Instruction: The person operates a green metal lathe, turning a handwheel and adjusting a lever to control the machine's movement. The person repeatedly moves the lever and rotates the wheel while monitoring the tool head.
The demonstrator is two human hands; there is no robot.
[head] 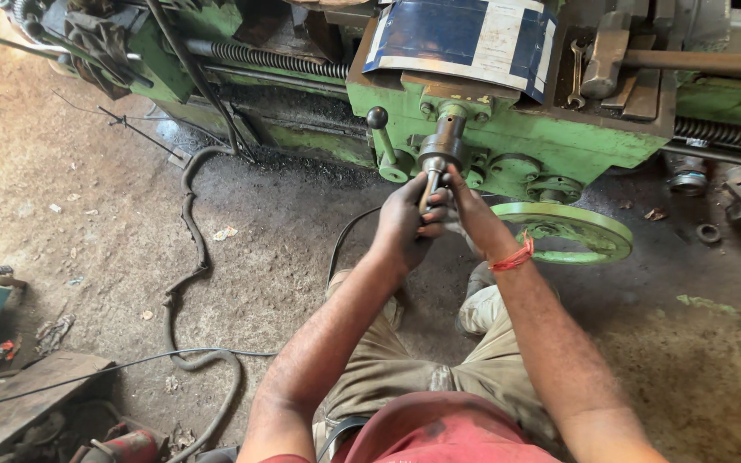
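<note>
Oily, dirt-packed workshop floor (pixel 130 249) fills the lower scene, scattered with scraps and crossed by a thick dark rubber hose (pixel 189 257) that snakes from the machine toward the bottom edge. Across the top stands a large green-painted metal lathe (pixel 508 129), grimy with grease, with a coiled steel screw shaft (pixel 276 60) running along its left side.

You stand facing the lathe, looking down over your tan trousers and red shirt. Your left hand (pixel 406 221) is wrapped around a slim dark metal handle (pixel 431 184) that hangs from a round steel hub (pixel 442 146) on the front of the green carriage; this grip is closed firmly on the handle. Your right hand (pixel 470 210), with a red thread band (pixel 512 257) tied at the wrist, presses against the same handle from the other side, fingers (pixel 448 193) curled onto it and touching your left hand.

Just left of the hub, a black ball-topped lever (pixel 378 129) sticks up. To the right of your hands, low down, sits a pale green round metal handwheel (pixel 572 233). Above the carriage lies a curved blue and white sheet (pixel 465 39), and beside it a steel spanner (pixel 578 77) rests on the lathe.
</note>
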